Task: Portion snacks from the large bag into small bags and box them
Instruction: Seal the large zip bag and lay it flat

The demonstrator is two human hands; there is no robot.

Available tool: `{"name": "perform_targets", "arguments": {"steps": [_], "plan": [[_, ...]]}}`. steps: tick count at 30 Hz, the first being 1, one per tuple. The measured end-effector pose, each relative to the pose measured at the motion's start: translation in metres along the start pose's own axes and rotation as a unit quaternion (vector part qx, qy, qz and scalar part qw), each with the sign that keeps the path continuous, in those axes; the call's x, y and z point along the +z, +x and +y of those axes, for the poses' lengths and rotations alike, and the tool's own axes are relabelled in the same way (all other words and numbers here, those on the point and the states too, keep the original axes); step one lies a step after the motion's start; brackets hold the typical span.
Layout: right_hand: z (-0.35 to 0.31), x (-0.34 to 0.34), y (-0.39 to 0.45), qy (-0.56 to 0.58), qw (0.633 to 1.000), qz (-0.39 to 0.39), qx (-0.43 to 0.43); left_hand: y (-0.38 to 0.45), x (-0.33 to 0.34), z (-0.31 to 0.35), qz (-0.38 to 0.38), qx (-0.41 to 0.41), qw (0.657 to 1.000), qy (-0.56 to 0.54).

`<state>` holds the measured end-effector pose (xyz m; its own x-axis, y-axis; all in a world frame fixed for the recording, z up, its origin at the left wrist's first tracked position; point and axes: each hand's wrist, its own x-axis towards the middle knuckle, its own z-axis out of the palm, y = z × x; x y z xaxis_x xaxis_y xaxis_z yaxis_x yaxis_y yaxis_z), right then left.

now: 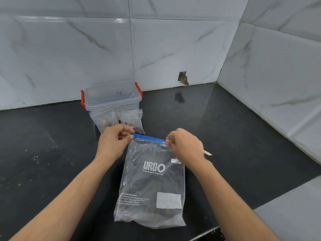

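Presently, left hand (113, 141) and right hand (184, 145) pinch opposite ends of the blue zip strip (149, 137), fingers clamped, holding the large URGO bag (152, 185) upright on the surface (52, 153), presumably to work its seal; right also grips a wooden stick (207, 152).

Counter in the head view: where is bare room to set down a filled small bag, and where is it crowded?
Bare counter lies left of the left hand, and more between the right hand and the right wall. It is crowded in the middle: large bag, two small bags, then the lidded box against the back wall.
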<state>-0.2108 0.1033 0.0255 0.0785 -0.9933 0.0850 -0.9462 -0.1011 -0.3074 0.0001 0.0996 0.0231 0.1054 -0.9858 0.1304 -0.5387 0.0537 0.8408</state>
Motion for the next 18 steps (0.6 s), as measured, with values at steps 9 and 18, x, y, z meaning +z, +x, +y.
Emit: {"name": "perform_targets", "arguments": {"steps": [9, 18], "plan": [[0.0, 0.001, -0.054, 0.018, 0.989, 0.148, 0.0, -0.014, 0.002, -0.012, 0.015, -0.004, 1.0, -0.014], [-0.036, 0.062, -0.104, 0.001, 0.991, -0.031, -0.132, -0.031, 0.003, -0.007, -0.064, -0.049, 0.955, -0.285]]}}
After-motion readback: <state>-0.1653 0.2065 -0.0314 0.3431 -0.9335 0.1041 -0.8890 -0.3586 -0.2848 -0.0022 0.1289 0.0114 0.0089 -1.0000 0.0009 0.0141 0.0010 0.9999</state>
